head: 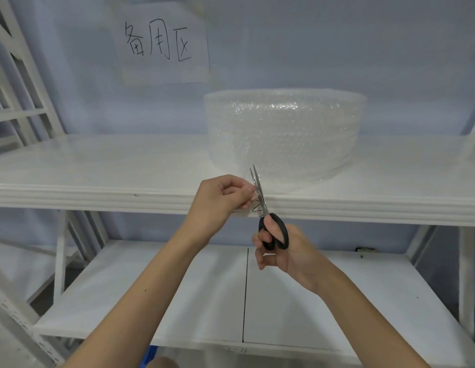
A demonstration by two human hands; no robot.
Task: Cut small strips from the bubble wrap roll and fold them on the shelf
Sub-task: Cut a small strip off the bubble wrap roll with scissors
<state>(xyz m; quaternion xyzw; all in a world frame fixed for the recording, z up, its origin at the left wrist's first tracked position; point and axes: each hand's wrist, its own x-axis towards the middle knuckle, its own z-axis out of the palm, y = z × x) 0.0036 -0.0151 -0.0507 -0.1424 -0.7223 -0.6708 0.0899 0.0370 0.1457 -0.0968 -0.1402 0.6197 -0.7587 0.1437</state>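
Note:
A large roll of clear bubble wrap stands on the upper white shelf. In front of the shelf's edge my left hand pinches a small clear piece of bubble wrap. My right hand grips black-handled scissors, fingers through the loops. The steel blades point up and are nearly together, right beside the pinched piece. Whether that piece is still joined to the roll cannot be told.
A lower white shelf with a dark seam lies under my arms. White metal uprights stand at the left and a post at the right. A paper sign with handwriting hangs on the wall behind.

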